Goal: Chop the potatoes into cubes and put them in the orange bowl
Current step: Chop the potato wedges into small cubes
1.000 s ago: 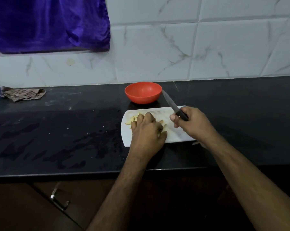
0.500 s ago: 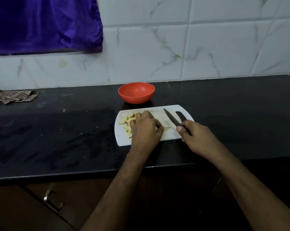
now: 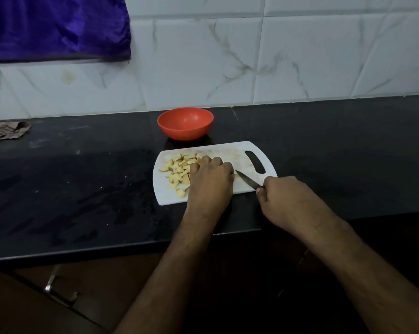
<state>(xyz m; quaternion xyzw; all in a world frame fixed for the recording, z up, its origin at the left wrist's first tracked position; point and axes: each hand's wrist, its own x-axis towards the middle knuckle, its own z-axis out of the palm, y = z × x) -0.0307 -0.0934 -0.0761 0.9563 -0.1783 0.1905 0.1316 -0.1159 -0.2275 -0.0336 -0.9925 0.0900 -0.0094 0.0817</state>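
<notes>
1. Cut potato pieces (image 3: 178, 171) are heaped on the left half of a white cutting board (image 3: 237, 150), which lies on the black counter (image 3: 83, 189).
2. The left hand (image 3: 210, 180) is set on the board just right of the heap, fingers curled down; what is under them is hidden.
3. A knife (image 3: 248, 182) is gripped by the right hand (image 3: 288, 201), its blade tip close to the left hand.
4. The orange bowl (image 3: 185, 123) is placed just behind the board.
5. A checked cloth (image 3: 5, 132) is seen far left.
</notes>
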